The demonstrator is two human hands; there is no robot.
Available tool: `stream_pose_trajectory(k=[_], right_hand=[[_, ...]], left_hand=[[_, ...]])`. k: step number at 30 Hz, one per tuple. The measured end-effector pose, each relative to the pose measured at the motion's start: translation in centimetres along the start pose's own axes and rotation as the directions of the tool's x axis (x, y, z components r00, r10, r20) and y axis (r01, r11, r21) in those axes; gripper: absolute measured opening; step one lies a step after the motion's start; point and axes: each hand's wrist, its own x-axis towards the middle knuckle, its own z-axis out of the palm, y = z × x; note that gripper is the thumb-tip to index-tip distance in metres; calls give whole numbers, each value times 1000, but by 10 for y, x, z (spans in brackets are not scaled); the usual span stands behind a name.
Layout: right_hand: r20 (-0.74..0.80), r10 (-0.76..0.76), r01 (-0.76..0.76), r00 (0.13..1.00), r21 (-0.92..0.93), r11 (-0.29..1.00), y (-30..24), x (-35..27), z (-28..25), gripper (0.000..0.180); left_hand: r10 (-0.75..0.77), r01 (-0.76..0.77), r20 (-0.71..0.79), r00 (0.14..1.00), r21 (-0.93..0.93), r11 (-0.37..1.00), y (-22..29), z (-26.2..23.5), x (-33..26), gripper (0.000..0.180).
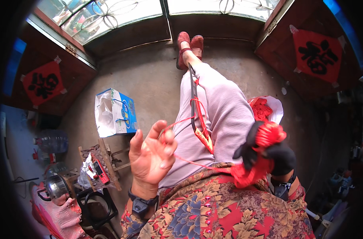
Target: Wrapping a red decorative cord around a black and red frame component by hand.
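L hand (153, 155) half open, red thread (190, 161) running by its fingers. Gloved R hand (280, 157) has fingers closed on a red yarn bundle (251, 173) nr the pale trousers' (229, 103) R edge. Narrow blk frame (192, 108) lies lengthwise on em.

Red yarn bundle (245, 174) bunched in right hand (283, 157); thin thread (205, 166) leading left; slim dark frame (192, 109), partly red, along legs (225, 111).
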Motion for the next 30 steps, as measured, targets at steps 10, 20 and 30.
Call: stream_pose_trajectory(k=[10, 20, 30], right_hand=[[40, -318, 107, 947, -974, 198, 82, 67, -7, 39], [94, -332, 166, 939, -966, 198, 97, 75, -9, 19], [208, -178, 212, 962, -977, 5, 96, 82, -14, 16]], left_hand=[[99, 203, -457, 884, 565, 800, 28, -50, -112, 46], [17, 527, -604, 797, 709, 469, 29, -55, -140, 16], [315, 137, -314, 896, 868, 477, 1, -16, 0, 37]])
